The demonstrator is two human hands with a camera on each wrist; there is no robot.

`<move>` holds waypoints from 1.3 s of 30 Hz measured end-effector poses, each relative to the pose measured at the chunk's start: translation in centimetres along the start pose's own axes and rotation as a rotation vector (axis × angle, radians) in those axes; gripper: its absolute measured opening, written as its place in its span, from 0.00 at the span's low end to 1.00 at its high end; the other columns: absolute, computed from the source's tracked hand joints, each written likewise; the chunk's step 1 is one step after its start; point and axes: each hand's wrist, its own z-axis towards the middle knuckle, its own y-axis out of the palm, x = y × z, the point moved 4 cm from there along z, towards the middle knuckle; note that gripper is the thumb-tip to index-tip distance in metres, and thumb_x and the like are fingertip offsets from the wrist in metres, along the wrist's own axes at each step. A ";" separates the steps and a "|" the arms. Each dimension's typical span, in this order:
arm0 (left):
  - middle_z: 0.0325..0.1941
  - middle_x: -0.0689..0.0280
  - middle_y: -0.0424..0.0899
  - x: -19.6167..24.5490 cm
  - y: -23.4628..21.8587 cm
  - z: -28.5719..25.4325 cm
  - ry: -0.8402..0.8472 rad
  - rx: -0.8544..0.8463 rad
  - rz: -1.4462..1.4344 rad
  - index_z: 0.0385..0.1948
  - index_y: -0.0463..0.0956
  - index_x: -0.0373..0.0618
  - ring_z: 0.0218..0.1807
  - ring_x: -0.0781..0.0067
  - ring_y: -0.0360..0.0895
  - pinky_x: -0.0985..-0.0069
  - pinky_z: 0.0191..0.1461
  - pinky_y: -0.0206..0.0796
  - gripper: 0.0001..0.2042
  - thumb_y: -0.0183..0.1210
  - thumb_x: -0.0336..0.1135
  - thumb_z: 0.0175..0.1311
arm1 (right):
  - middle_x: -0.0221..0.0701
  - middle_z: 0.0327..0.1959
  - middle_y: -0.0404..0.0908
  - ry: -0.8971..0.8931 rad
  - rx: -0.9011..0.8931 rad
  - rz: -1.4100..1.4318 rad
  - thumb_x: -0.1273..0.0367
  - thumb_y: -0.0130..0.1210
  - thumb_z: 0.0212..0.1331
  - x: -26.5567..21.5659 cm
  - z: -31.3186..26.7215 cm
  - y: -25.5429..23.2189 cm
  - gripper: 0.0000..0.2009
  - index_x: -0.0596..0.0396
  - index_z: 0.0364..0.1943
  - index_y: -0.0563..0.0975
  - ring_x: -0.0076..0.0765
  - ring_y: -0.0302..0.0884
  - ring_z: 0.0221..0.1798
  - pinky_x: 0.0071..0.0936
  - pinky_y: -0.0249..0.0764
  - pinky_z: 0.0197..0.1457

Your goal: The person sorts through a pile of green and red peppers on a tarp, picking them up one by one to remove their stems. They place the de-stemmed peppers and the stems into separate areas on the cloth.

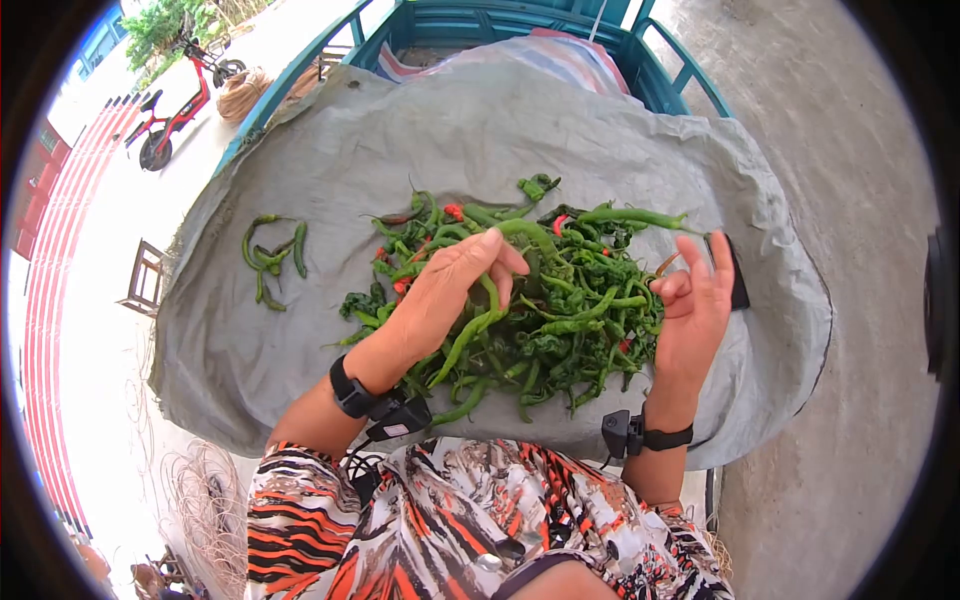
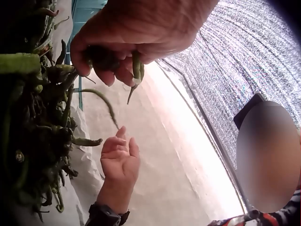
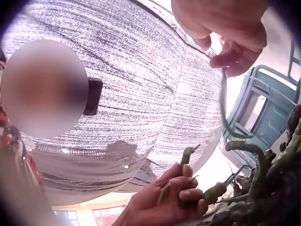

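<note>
My left hand (image 1: 455, 275) is over the left part of a pile of green chili peppers (image 1: 590, 320). Its fingers curl around several green chili peppers (image 3: 187, 160), whose ends poke out of the fist. At the pile's right edge, my right hand (image 1: 695, 310) is raised palm up. Thumb and forefinger stand apart while the other fingers bend loosely. A long green chili pepper (image 1: 630, 215) stretches leftward over the pile, its stem end right at those fingertips. In the right wrist view, this thin pepper (image 3: 225, 108) hangs below the fingertips.
A grey cloth (image 1: 300, 340) lies under the pile, spread over a teal cart (image 1: 655, 80). Several peppers (image 1: 270, 260) form a small separate group at the left. A black flat object (image 1: 738, 272) lies beside my right hand. Two red peppers (image 1: 560, 225) show in the pile.
</note>
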 end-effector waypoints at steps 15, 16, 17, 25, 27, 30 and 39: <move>0.32 0.67 0.79 -0.1 0.8 -0.2 0.025 -0.048 0.006 0.42 0.76 0.39 0.41 0.77 0.73 0.74 0.55 0.62 0.21 0.36 0.45 0.77 | 0.25 0.21 0.74 0.196 -0.449 -0.293 0.63 0.48 0.70 1.7 -2.8 2.4 0.14 0.58 0.32 0.79 0.16 0.67 0.22 0.16 0.64 0.28; 0.34 0.67 0.79 0.0 0.6 -0.3 0.052 -0.036 -0.006 0.44 0.75 0.39 0.43 0.78 0.73 0.74 0.55 0.63 0.19 0.38 0.43 0.77 | 0.25 0.21 0.74 0.167 -0.385 -0.240 0.63 0.48 0.70 1.5 -2.4 2.1 0.15 0.59 0.31 0.78 0.16 0.67 0.22 0.16 0.64 0.27; 0.36 0.68 0.79 -0.5 0.7 -0.2 0.053 -0.050 -0.052 0.45 0.74 0.39 0.44 0.78 0.73 0.75 0.56 0.63 0.16 0.40 0.39 0.76 | 0.26 0.22 0.75 0.137 -0.372 -0.196 0.62 0.47 0.71 2.0 -1.7 1.1 0.15 0.60 0.39 0.79 0.16 0.67 0.23 0.17 0.65 0.28; 0.49 0.68 0.75 -1.7 1.1 0.0 0.115 -0.048 -0.185 0.55 0.66 0.43 0.49 0.79 0.74 0.79 0.55 0.64 0.16 0.49 0.21 0.67 | 0.27 0.29 0.78 0.296 -0.364 -0.167 0.64 0.49 0.70 3.4 -1.6 1.1 0.19 0.59 0.60 0.71 0.16 0.68 0.25 0.16 0.67 0.32; 0.53 0.66 0.72 -0.8 1.6 -0.2 0.052 -0.109 -0.167 0.58 0.64 0.43 0.49 0.78 0.75 0.78 0.55 0.65 0.20 0.50 0.19 0.65 | 0.27 0.30 0.79 0.366 -0.542 -0.242 0.65 0.51 0.68 3.9 -2.6 2.3 0.19 0.60 0.59 0.71 0.15 0.68 0.26 0.15 0.66 0.32; 0.56 0.64 0.69 -0.3 2.4 -0.3 0.157 -0.176 -0.023 0.61 0.62 0.42 0.50 0.76 0.75 0.77 0.55 0.67 0.23 0.52 0.18 0.63 | 0.26 0.31 0.79 0.436 -0.642 -0.213 0.66 0.55 0.66 3.6 -3.5 3.9 0.20 0.60 0.59 0.71 0.14 0.68 0.26 0.14 0.65 0.30; 0.56 0.61 0.69 0.1 3.1 -0.6 0.323 -0.110 0.169 0.64 0.59 0.44 0.48 0.75 0.76 0.77 0.50 0.70 0.32 0.58 0.16 0.56 | 0.22 0.27 0.78 0.409 -0.544 -0.138 0.69 0.56 0.65 3.4 -4.2 4.7 0.06 0.56 0.39 0.79 0.14 0.68 0.26 0.14 0.64 0.28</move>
